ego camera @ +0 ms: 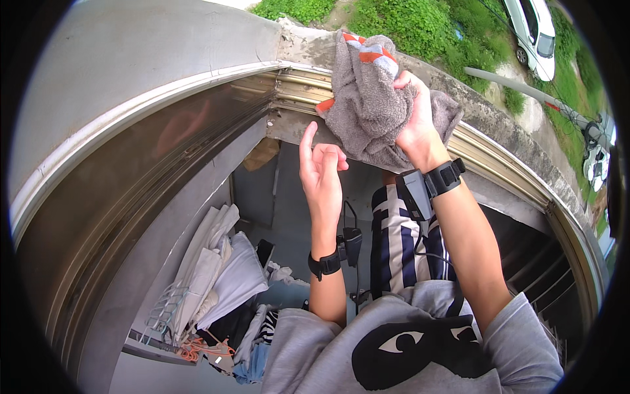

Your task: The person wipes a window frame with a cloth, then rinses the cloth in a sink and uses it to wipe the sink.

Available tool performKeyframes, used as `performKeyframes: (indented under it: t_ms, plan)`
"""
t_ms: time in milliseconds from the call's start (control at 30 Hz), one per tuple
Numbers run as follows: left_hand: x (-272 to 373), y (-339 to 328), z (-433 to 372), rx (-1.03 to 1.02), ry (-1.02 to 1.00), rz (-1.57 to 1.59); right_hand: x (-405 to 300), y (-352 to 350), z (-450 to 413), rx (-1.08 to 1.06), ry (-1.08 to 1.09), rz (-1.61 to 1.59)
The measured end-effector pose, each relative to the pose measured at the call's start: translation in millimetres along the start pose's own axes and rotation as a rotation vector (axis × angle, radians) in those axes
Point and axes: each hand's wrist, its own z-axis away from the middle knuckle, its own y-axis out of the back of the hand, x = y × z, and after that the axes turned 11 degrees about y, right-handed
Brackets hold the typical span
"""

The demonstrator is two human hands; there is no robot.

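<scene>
A grey-brown terry towel (366,103) with an orange and pale blue pattern hangs bunched over the window sill and its metal sliding track (301,88). My right hand (418,111) grips its right side, with the thumb and fingers partly hidden in the folds. My left hand (322,162) is raised just below and left of the towel, its index finger pointing up and the other fingers curled, holding nothing. Both wrists wear black straps with small devices.
Beyond the concrete ledge (521,143) lie greenery, a pole with cables and parked white cars (534,37). A brown window pane (147,143) stands at the left. Folded clothes (236,280), wire hangers (165,310) and orange hangers (199,350) are at the lower left.
</scene>
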Motion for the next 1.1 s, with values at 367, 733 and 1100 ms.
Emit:
performKeyframes:
  t_ms: [367,733,1100]
  plan:
    - [16.2,0.1,-70.8,0.357,-0.288,-0.708,-23.0,29.1,11.6,0.237,0.066,0.140]
    - [19.8,-15.6,-109.7,0.565,-0.174,-1.148,-21.7,57.2,11.4,0.160,0.032,0.096]
    - [29.0,-28.8,-113.0,0.635,-0.158,-1.231,-28.8,50.9,13.5,0.113,-0.041,0.082]
